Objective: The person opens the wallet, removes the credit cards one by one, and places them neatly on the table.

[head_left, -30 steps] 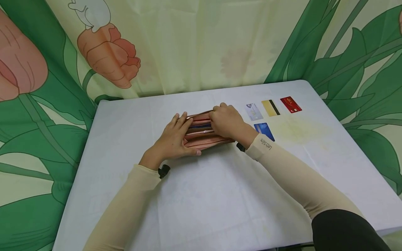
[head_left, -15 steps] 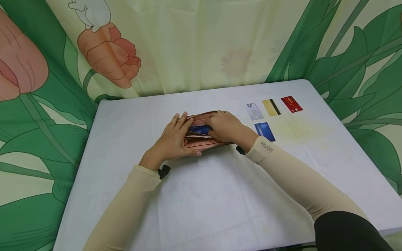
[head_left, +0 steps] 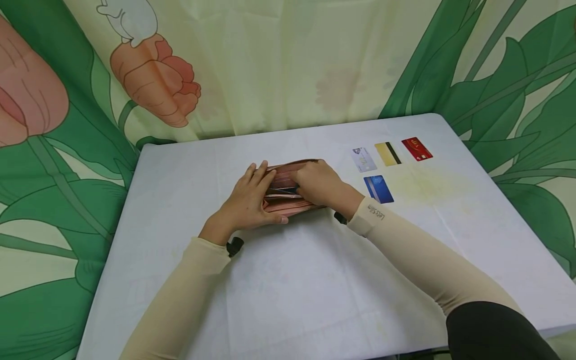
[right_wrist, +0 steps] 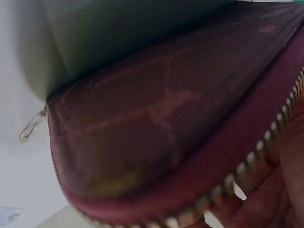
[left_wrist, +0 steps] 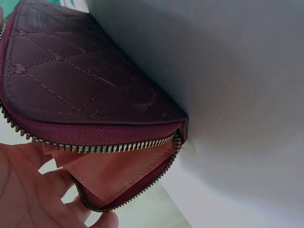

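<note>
A zip-around wallet stands gaping on the table, with a dark maroon quilted outside (left_wrist: 57, 71) and pink inner pockets (head_left: 288, 205). My left hand (head_left: 245, 202) grips its left end, fingers over the far side and thumb along the near side. My right hand (head_left: 321, 185) reaches in at the right end, fingers curled, at the edge of a dark blue card (head_left: 283, 190) between the pockets. Its fingertips are hidden in the head view. In the right wrist view the wallet's toothed zip (right_wrist: 237, 171) runs in front of the right fingers.
Right of the wallet lie a pale card (head_left: 363, 160), a gold card (head_left: 388, 154) with a black stripe and a red VIP card (head_left: 417, 149). Nearer me lies a blue card (head_left: 379, 189). The white-covered table (head_left: 288, 290) meets a floral curtain (head_left: 279, 65) behind.
My right hand has come down from the wallet's far rim into the pockets. The blue card inside showed its face half a second ago; now only a thin edge shows. The left hand stays put.
</note>
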Available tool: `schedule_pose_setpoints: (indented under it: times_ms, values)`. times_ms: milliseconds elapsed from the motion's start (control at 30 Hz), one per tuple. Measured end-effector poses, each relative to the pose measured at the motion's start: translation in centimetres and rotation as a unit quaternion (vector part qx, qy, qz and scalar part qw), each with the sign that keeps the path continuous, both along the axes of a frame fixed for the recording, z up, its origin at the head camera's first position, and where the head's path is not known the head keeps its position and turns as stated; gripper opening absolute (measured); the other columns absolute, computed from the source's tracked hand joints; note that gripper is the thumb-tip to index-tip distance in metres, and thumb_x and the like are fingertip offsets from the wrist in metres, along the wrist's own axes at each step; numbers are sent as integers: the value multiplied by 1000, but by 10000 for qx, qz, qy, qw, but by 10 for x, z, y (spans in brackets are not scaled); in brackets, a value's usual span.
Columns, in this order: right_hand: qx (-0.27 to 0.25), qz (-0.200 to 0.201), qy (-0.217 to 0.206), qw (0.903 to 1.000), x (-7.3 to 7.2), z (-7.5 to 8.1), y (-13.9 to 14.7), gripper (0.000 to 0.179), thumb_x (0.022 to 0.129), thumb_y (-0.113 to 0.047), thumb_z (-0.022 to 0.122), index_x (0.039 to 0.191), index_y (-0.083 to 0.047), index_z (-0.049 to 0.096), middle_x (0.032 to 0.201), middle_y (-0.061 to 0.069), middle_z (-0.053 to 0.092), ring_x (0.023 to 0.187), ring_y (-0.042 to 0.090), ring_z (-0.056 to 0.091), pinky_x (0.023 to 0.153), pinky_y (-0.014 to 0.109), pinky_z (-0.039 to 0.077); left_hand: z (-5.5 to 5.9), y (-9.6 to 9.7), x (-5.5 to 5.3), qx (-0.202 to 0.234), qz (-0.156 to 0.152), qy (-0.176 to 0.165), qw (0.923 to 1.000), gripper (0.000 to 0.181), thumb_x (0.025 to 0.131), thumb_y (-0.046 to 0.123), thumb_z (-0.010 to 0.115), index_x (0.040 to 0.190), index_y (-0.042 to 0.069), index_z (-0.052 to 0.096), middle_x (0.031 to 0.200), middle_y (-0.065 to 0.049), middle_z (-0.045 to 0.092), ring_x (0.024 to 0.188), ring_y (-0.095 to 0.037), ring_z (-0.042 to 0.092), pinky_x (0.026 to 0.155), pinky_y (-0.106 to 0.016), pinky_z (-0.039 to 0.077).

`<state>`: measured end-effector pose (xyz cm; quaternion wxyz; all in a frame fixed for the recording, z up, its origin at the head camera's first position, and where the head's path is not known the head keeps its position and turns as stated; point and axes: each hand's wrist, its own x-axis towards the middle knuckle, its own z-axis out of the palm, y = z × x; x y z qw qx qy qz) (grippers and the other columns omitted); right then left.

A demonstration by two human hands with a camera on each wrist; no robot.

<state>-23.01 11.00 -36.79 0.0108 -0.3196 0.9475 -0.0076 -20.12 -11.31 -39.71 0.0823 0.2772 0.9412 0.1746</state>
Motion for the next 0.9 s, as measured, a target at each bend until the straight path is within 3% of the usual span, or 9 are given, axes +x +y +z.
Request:
schedule_pose_setpoints:
  times_ms: [200,433,633,800,900]
  values:
    - [-127,115,306,9994,1,-3,2,14,96,-12,70,104,-11,82,92,11,79,84,32,75,77,54,60,1,0,1,62,-9,-35,10000,127,78,73,78,167,6,18,175,-14,-2,161,-37,-7,128,-54,6]
    - [54,23,333,9994,4,3,8,26,99,-9,66,123,-10,75,94,14,77,87,31,74,77,45,62,1,0,1,-6,12,-14,10000,127,78,73,78,168,8,17,175,-14,-1,161,-36,-7,128,-53,6]
    - [-14,-25,173,9998,4,5,11,17,101,-5,63,114,-2,74,103,16,76,95,33,74,84,46,61,0,-1,0,-30,31,-12,10000,126,78,74,78,168,8,17,175,-14,-2,161,-36,-8,129,-54,6]
    - [228,85,456,9987,5,1,12,16,99,-2,63,108,-2,77,108,13,75,97,34,72,88,48,59,0,-1,0,-8,14,-11,10000,127,78,74,77,168,8,16,175,-14,-3,161,-36,-8,128,-54,6]
    - [286,74,638,9975,5,-1,12,16,99,-3,64,102,-4,79,100,11,76,90,31,72,83,47,60,0,0,0,7,5,-22,10000,126,79,73,77,168,7,16,175,-14,-3,161,-37,-8,128,-55,6]
